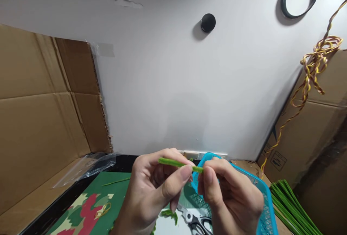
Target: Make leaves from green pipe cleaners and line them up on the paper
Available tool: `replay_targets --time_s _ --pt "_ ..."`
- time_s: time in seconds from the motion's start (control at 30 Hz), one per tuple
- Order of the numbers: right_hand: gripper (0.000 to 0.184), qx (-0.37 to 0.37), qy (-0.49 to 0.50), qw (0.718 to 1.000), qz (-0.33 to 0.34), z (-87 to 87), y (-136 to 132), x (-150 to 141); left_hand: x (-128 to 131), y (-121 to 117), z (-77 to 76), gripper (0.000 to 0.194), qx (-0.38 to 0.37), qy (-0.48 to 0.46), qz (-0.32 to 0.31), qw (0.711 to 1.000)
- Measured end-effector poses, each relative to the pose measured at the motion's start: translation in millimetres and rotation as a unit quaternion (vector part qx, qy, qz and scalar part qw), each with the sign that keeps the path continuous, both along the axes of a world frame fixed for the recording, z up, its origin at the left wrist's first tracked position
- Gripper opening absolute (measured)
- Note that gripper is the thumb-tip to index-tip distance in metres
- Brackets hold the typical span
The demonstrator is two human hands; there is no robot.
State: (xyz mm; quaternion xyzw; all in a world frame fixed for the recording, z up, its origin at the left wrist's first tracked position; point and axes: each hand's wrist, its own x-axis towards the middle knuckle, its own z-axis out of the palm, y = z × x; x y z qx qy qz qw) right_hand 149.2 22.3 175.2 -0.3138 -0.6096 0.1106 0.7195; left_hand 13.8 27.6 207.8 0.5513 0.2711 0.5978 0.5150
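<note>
The left hand (154,188) and right hand (233,191) both pinch a green stem (171,162) at six o'clock; scissors (194,224) lie lower, near six, a blue basket (267,192) near five, a stem bundle (294,206) at four.

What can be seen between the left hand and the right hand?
In the head view, a green fuzzy strip crosses the gap, pinched by both the left hand and the right hand; the blue basket shows behind it.
</note>
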Motion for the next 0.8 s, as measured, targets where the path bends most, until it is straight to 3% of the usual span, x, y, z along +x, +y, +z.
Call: replay_targets --time_s 0.13,0.3,0.5,0.67,0.8 --pt "0.025 0.034 -0.007 0.999 -0.002 1.3 1.8 -2.3 0.3 2.1 -1.5 0.025 -0.053 -0.019 -0.036 0.998" --pt "0.02 0.059 -0.034 0.997 -0.04 -0.6 2.2 -1.9 -2.6 7.7 -6.6 0.027 -0.058 -0.02 -0.05 0.997" --pt "0.018 0.062 0.021 0.998 -0.004 -5.8 0.5 -8.5 -3.9 7.6 -6.4 0.022 -0.071 -0.059 -0.111 0.99" --pt "0.024 0.069 0.043 0.994 0.068 -5.6 2.8 -14.8 1.3 4.9 -5.1 0.024 -0.09 -0.099 -0.096 0.986" --pt "0.02 0.082 0.031 0.996 0.017 -9.4 6.9 -14.2 6.6 7.8 -14.6 0.023 -0.06 -0.098 -0.067 0.991"
